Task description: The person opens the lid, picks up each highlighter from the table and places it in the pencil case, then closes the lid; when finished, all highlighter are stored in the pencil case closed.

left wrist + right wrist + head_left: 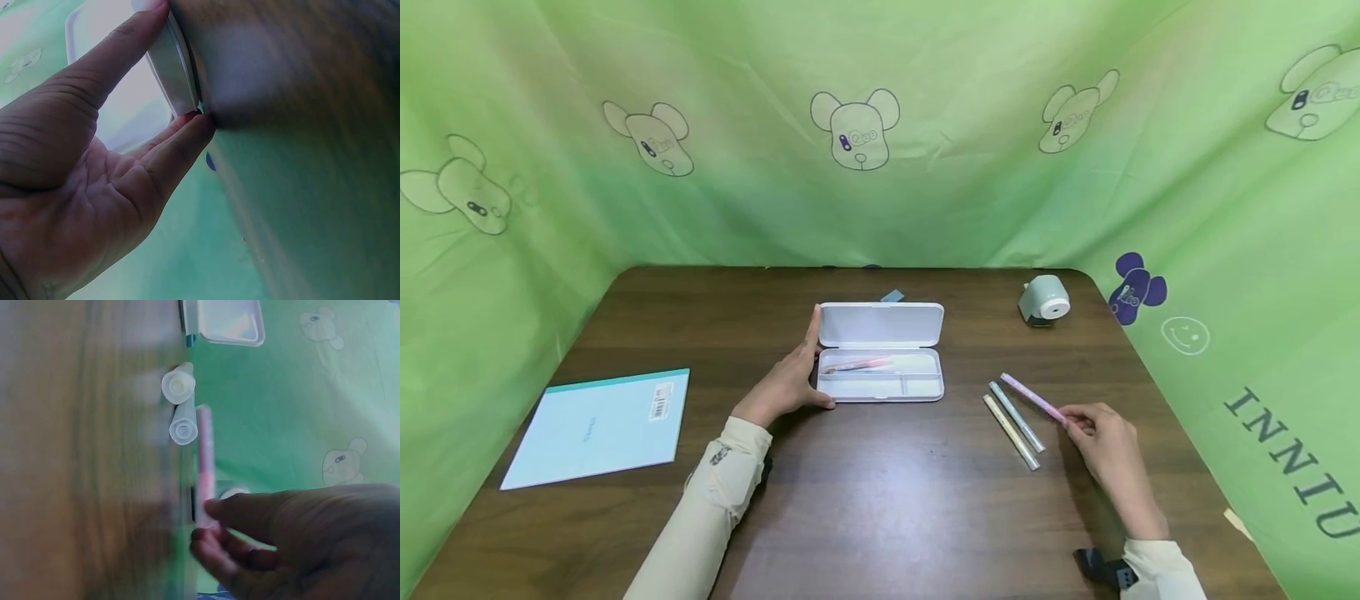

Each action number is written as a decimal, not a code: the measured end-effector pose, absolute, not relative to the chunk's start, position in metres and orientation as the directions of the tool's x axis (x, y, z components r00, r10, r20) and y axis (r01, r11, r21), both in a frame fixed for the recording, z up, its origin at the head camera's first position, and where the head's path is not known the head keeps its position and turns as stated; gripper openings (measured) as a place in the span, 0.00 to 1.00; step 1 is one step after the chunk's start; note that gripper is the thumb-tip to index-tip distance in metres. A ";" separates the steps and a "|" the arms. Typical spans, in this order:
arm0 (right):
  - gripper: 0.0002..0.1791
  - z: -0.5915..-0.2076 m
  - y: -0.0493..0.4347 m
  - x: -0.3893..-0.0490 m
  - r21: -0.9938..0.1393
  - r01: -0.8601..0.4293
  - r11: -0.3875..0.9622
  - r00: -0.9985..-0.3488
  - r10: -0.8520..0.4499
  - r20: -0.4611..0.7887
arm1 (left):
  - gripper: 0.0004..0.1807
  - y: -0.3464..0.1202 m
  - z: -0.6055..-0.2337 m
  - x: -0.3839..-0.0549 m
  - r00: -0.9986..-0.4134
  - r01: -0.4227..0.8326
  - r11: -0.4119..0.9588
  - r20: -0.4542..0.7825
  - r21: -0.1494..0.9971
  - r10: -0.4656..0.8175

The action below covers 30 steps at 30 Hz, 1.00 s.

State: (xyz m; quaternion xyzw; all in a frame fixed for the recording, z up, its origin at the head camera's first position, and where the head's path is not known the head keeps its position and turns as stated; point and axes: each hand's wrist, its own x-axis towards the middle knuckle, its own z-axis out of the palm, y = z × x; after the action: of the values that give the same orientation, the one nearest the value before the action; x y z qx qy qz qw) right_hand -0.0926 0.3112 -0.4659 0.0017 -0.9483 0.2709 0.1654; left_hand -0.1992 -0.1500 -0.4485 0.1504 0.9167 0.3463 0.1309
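A white pencil case [880, 396] lies with its lid raised at the middle of the table, a pink pen [868, 363] in its back compartment. My left hand [786, 385] holds its left end, thumb at the front corner and fingers along the side toward the lid. In the left wrist view the thumb and fingers span the case's end wall [170, 69]. My right hand [1105, 446] pinches one end of a pink-purple pen [1032, 395] between thumb and fingers. Beside that pen lie a blue pen [1017, 417] and a yellow pen [1011, 432], roughly parallel.
A light blue notebook [602, 433] lies at the left of the table. A grey-green pencil sharpener [1045, 300] stands at the back right. Behind the lid lies a small blue piece [892, 296]. Green curtain [745, 208] surrounds the table's back and sides.
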 end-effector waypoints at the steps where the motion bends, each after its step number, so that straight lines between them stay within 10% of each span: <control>1: 0.05 -0.465 0.310 -0.095 -0.513 -0.102 0.852 -0.940 0.085 0.329 | 0.87 -0.150 -0.448 -0.200 -0.920 0.187 0.715 -0.135 0.674 0.368; 30: 0.07 -0.457 0.128 -0.198 -0.608 -0.335 0.720 -0.941 -0.227 0.250 | 0.89 -0.154 -0.458 -0.203 -0.921 0.226 0.681 -0.074 0.697 0.382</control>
State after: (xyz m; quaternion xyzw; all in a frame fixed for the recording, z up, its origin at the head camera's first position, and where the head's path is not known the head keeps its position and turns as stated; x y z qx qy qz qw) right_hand -0.1982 0.1282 -0.4568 0.1519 -0.9239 0.3421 0.0790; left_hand -0.2034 -0.1543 -0.4580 0.1672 0.9104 0.3629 0.1074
